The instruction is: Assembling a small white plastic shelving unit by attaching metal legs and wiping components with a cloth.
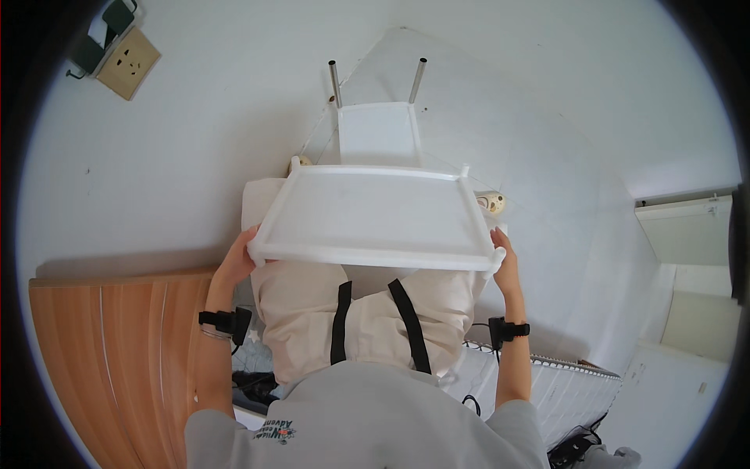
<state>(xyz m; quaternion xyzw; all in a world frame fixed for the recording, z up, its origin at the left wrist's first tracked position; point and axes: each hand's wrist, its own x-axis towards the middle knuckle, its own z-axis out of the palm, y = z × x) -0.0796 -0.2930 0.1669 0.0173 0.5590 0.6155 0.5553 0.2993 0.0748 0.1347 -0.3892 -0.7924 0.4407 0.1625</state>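
White plastic tray (pixel 375 211) is held level or nearly so above the lap; whether the cream trousers (pixel 301 320) are touched by its underside cannot be told. Its flat panel is enclosed by a raised rim, with short posts seen at the corners. The tray's near left corner is grasped by the left hand (pixel 237 256), its near right corner by the right hand (pixel 507 262); fingers under the panel are hidden.

Beyond the tray and lower, a smaller white panel (pixel 380 131), also rimmed, is seen, its near end covered by the tray's far edge. From its far corners two metal tubes (pixel 418 81) are raised, slightly splayed, their ends dark.

Edges noted: to the left of the tray, a white wall (pixel 164 164) is reached; to its near left, a wooden board (pixel 117 344) is placed. Pale floor (pixel 547 242) is extended beyond the tray and to its right, with a patterned slipper (pixel 491 202) just beside its right edge.
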